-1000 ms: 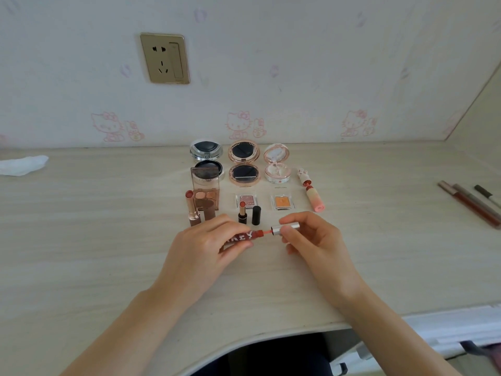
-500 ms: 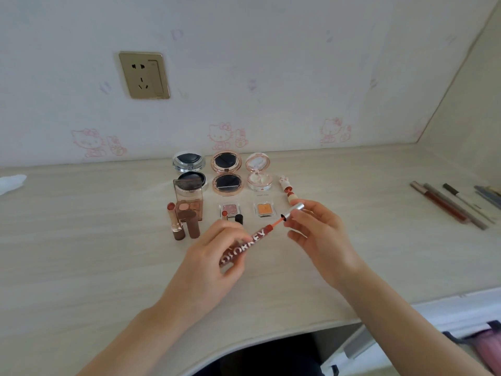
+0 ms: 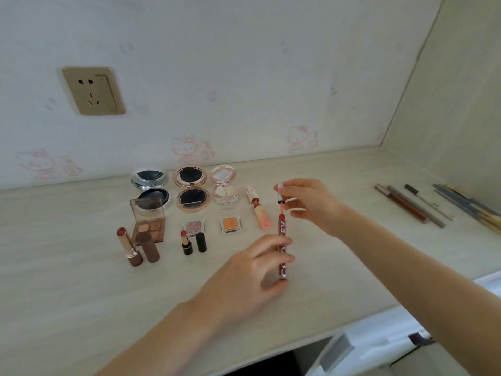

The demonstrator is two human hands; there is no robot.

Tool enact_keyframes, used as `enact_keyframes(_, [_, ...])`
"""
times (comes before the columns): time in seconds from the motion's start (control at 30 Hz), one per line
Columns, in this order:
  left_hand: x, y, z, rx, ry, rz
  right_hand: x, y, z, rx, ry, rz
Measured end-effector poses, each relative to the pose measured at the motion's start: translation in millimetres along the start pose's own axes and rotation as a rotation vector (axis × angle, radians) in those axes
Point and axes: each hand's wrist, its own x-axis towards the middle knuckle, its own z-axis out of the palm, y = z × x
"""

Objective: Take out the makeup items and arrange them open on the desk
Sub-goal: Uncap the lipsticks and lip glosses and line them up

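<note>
My left hand (image 3: 253, 275) grips a dark red lip gloss tube (image 3: 282, 249) with white lettering, its mouth pointing away from me. My right hand (image 3: 306, 203) pinches the tube's silver cap (image 3: 280, 191), and the pink wand below it still reaches into the tube. Behind lie three open round compacts (image 3: 191, 191), an open eyeshadow palette (image 3: 149, 221), two small square eyeshadow pans (image 3: 231, 224), two uncapped lipsticks (image 3: 129, 246) with caps beside them, and an opened pink lip gloss (image 3: 259, 213).
Several closed pencils and slim tubes (image 3: 423, 206) lie at the right end of the pale wooden desk (image 3: 67, 267), near the side wall. A wall socket (image 3: 93, 90) sits above the desk at left. The desk's front edge curves inward below my arms.
The tube has swung from lying crosswise to pointing away from me and moved right. My right hand has drawn the cap and wand further out. The camera has turned to the right.
</note>
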Motion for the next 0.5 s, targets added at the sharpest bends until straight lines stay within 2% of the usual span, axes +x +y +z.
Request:
enact_keyframes(0.23, [51, -5, 28, 0.211, 0.045, -0.01, 47, -3, -20, -0.2, -0.001, 0.062])
enact_keyframes(0.37, [66, -13, 35, 0.217, 0.069, -0.09, 73, -1, -17, -0.229, 0.011, 0.09])
enact_keyframes(0.5, [69, -21, 35, 0.281, 0.077, -0.091, 90, 1, -10, -0.311, 0.022, 0.086])
